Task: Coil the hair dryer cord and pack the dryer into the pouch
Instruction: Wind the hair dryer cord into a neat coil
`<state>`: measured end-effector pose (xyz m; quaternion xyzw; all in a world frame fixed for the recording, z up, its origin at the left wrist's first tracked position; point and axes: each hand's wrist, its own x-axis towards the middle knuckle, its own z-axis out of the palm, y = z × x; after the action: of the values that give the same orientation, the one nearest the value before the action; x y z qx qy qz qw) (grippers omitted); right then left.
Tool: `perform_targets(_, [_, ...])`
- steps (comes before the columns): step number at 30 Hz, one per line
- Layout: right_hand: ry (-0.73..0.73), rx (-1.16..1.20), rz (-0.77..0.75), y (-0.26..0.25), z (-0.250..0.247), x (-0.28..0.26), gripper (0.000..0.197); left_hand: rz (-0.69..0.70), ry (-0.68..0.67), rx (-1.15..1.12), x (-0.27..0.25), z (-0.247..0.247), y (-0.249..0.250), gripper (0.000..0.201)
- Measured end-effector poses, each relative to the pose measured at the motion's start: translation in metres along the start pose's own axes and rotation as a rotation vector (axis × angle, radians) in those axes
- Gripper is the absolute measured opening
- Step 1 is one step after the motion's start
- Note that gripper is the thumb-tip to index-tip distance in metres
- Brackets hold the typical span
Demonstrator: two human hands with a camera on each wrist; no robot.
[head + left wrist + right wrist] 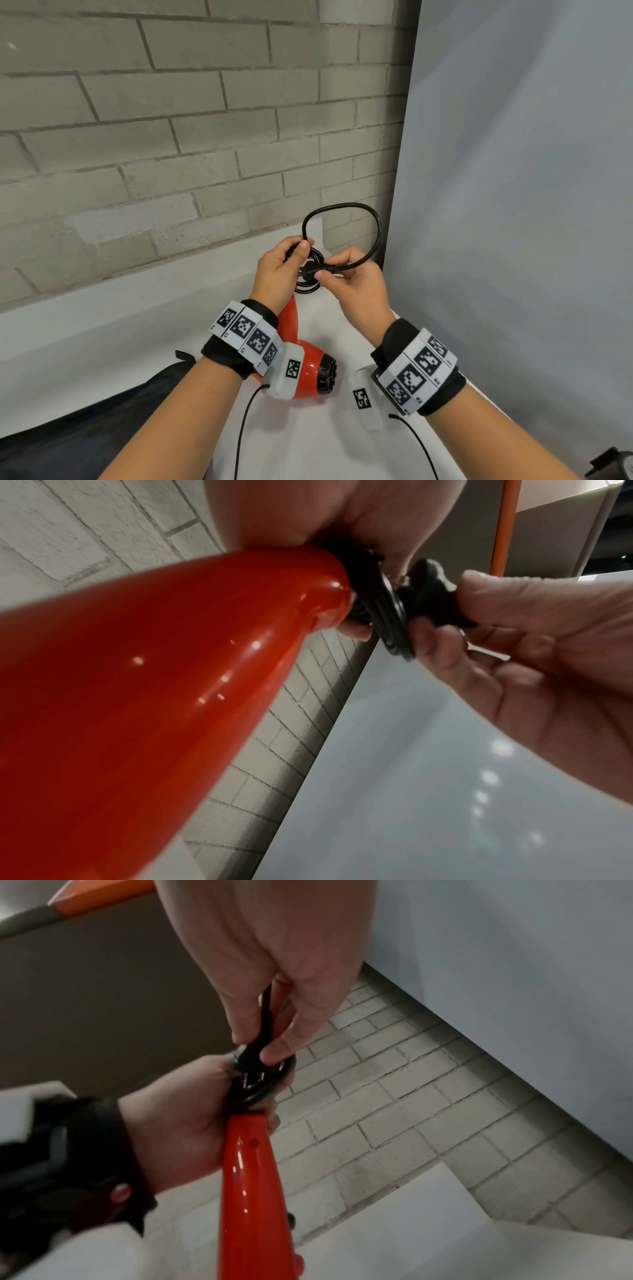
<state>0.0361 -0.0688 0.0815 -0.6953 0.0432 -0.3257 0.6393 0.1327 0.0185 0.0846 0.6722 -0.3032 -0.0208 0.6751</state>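
Note:
A glossy red hair dryer (310,363) hangs below my hands, its handle (251,1191) pointing up to them and its black grille toward me. My left hand (279,270) grips the coiled black cord (306,274) bunched at the handle's end (329,588). My right hand (346,274) pinches the black plug (431,593) between thumb and fingers, its metal pins (262,1076) poking into the coil. One loose cord loop (342,219) arcs above both hands. A dark pouch (78,435) lies at the lower left on the white table (102,342).
A grey brick wall (171,137) runs behind the table. A pale blue-grey panel (513,205) closes the right side. Thin black sensor cables (243,431) trail from both wristbands. A dark object (613,462) sits at the bottom right corner.

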Motion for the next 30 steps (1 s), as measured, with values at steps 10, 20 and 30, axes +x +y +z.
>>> perform_targets(10, [0.130, -0.435, -0.201, 0.012, 0.010, 0.011, 0.023, -0.001, -0.130, -0.061, -0.004, 0.004, 0.006, 0.017])
perform_targets(20, [-0.116, -0.252, -0.103, 0.023, 0.013, 0.027, 0.042, 0.010, -0.192, -0.057, -0.006, 0.004, 0.007, 0.018])
perform_targets(30, [-0.398, -0.890, 0.189, 0.080, -0.061, -0.007, 0.020, -0.010, -0.140, -0.045, -0.005, -0.016, 0.004, 0.022])
